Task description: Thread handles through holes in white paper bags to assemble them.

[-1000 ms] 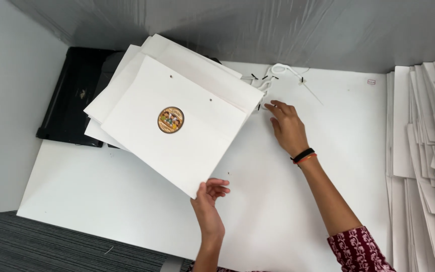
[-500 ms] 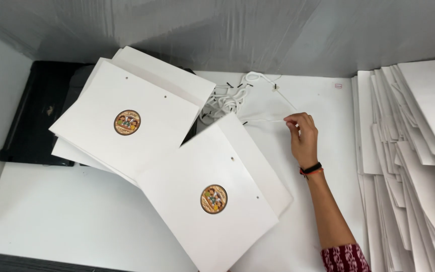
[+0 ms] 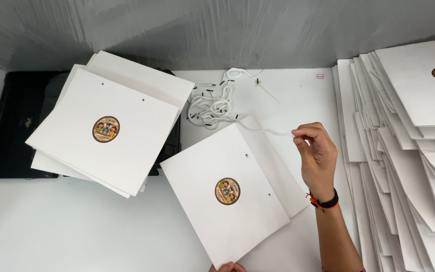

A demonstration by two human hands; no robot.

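White cord [image 3: 268, 131] in raised right hand [image 3: 318, 153] pinch grip.

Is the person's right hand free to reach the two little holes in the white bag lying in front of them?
Probably yes. The right hand hovers just beside the white bag, pinching a white cord, and nothing covers the holes. The left hand only touches the bag's near edge.
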